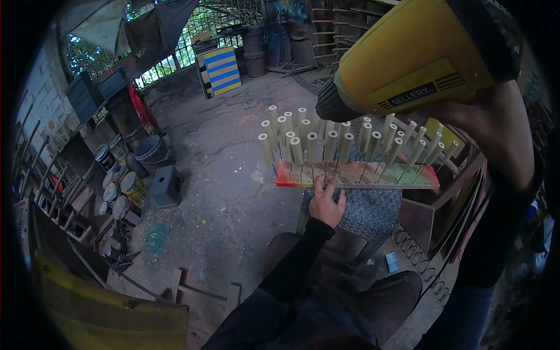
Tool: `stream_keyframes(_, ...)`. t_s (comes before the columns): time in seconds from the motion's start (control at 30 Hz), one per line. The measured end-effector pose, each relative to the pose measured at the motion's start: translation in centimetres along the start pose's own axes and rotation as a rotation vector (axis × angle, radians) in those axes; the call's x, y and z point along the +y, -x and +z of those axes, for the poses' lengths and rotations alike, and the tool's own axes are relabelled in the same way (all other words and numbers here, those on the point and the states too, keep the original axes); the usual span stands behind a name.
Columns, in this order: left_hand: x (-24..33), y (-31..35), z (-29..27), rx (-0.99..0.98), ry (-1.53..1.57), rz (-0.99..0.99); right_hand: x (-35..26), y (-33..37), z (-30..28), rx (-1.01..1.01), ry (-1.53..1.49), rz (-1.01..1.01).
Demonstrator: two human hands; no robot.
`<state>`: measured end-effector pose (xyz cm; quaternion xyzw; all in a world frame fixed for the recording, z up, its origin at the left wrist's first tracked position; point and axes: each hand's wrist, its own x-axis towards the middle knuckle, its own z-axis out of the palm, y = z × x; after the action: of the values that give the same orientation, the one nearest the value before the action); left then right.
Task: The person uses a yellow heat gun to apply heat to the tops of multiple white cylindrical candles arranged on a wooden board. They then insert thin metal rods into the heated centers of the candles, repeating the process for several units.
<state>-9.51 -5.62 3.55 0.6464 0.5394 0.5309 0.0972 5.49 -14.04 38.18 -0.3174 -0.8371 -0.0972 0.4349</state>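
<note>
My right hand (490, 111) is raised at the upper right and closed around a yellow heat gun (379, 70). The gun's black nozzle points down and left, just above several pale hollow cylinders (312, 146). Thin rods hold the cylinders up in rows above a long board (350, 179), painted red at its left end and greenish and red towards the right. At the board's front edge is my left hand (328, 205), its fingers stretched apart with the tips touching the board. A dark woven-patterned seat (373, 216) lies beneath the board, close before my knees.
Paint cans (134, 188), a dark bucket (153, 150) and a grey plastic stool (166, 186) stand to the left. A striped blue and yellow panel (223, 71) leans at the back. Metal rings (415, 254) and wooden frames are at the right. A yellow panel (111, 303) fills the lower left.
</note>
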Motion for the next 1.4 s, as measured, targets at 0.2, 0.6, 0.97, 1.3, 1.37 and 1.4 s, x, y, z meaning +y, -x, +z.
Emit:
stream_keyframes(0.2,-0.3,0.2,0.5,0.082,-0.070,0.057,0.6,1.5,-1.2,0.001,-0.016,0.071)
stream_keyframes(0.6,0.1,0.0,-0.4,-0.031,0.004,-0.038,1.1,8.9,-2.8,0.104,0.161,0.136)
stream_keyframes(0.97,0.2,-0.1,-1.0,-0.078,-0.025,-0.013,0.0,17.6,-1.0,0.269,0.483,0.005)
stream_keyframes(1.3,-2.9,-0.5,-5.0,0.313,0.143,-0.181,0.1,20.4,-0.2,0.381,0.667,-0.071)
stream_keyframes(1.37,-3.8,-1.4,-5.7,0.422,0.115,-0.129,0.1,20.8,-0.1,0.393,0.685,-0.077)
stream_keyframes(1.4,-4.2,-1.6,-5.5,0.404,0.082,-0.115,0.2,21.0,-0.2,0.398,0.700,-0.080)
